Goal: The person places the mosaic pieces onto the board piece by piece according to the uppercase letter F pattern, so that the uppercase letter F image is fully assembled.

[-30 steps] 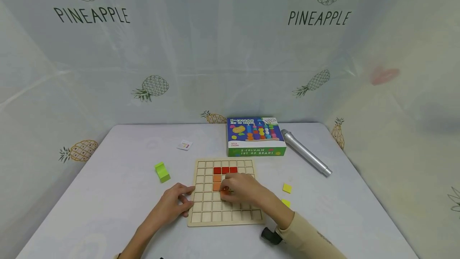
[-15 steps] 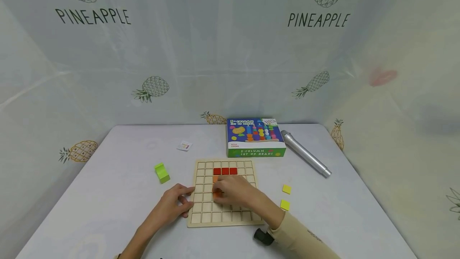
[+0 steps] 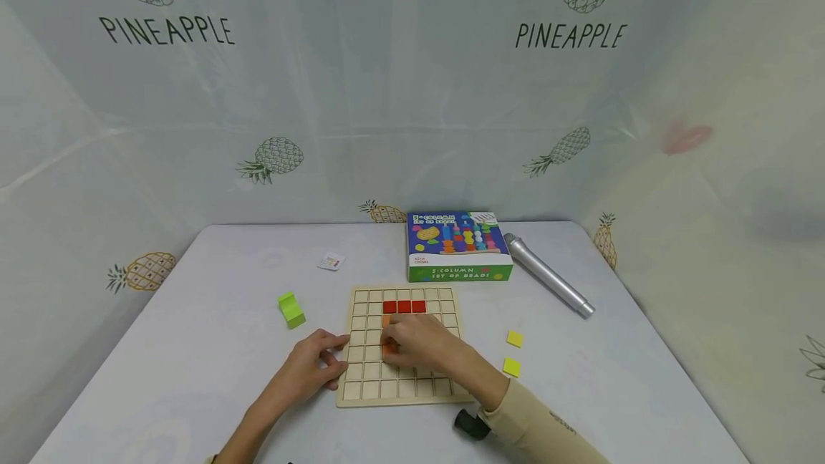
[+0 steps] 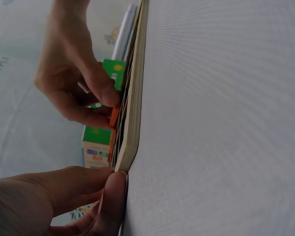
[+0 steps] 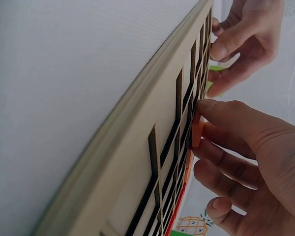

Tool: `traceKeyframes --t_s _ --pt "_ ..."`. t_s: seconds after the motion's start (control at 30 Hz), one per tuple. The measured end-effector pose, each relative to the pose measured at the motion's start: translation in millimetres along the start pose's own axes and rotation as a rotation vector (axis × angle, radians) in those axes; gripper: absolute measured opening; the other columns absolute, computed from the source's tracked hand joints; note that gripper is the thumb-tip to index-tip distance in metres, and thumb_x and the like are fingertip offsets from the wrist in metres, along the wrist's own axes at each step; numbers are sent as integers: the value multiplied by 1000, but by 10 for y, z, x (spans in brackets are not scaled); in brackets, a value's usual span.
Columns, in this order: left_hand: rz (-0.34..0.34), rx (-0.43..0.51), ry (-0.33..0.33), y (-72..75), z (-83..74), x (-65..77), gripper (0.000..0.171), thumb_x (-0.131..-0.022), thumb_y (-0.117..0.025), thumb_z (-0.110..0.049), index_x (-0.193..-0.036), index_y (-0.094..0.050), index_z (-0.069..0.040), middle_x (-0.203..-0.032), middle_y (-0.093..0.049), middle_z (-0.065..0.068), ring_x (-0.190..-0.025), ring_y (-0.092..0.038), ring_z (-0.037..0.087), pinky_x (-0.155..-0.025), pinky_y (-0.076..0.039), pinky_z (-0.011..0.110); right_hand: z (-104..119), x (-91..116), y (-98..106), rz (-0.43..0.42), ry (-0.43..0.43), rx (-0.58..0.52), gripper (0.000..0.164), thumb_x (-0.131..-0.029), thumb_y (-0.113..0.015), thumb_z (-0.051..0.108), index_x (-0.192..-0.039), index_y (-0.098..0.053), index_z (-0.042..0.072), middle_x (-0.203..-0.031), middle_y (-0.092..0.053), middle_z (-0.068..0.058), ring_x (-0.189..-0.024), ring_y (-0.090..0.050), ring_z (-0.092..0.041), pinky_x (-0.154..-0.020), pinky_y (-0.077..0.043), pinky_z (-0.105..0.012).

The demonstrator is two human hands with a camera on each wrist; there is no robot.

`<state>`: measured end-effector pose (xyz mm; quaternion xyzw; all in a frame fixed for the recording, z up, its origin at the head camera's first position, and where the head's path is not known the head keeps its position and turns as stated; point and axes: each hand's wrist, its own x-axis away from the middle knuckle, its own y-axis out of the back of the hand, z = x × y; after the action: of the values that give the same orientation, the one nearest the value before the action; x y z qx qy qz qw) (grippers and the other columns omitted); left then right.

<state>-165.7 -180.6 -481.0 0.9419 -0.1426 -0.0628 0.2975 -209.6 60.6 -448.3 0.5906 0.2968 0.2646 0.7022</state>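
In the head view, a square wooden grid board lies flat on the table. Three red tiles sit in a row near its far side, with an orange tile below the left one. My right hand pinches an orange tile between thumb and fingers; in the right wrist view it stands slightly tilted at the grid. My left hand rests against the board's left edge, thumb and index finger touching it a little apart. The right hand hides part of the grid.
Green blocks lie left of the board, a small white packet behind them. Yellow tiles lie to the right. A bead-set box and a silver microphone stand and lie at the back. A black object is by the right sleeve.
My right hand has moved slightly left across the grid with the orange tile, to the column under the other orange tile, then stayed there. The left hand has kept its place.
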Motion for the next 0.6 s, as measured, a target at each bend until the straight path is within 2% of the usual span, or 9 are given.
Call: traceKeyframes --t_s 0.3,0.6 --pt "-3 6 22 -3 -14 -3 48 -83 -74 -2 -128 -60 7 -107 -58 16 -64 -60 5 -50 -56 21 12 8 11 3 -8 18 16 -86 -74 39 -90 -72 23 -78 -56 11 -63 -44 -1 -50 -36 -11" --pt "-5 -1 18 -2 -3 -6 49 -83 -74 -2 -128 -60 6 -106 -58 15 -63 -59 5 -49 -55 21 -124 188 85 12 -62 -43 21 -85 -75 36 -100 -76 21 -93 -68 8 -75 -57 0 -63 -50 -15"
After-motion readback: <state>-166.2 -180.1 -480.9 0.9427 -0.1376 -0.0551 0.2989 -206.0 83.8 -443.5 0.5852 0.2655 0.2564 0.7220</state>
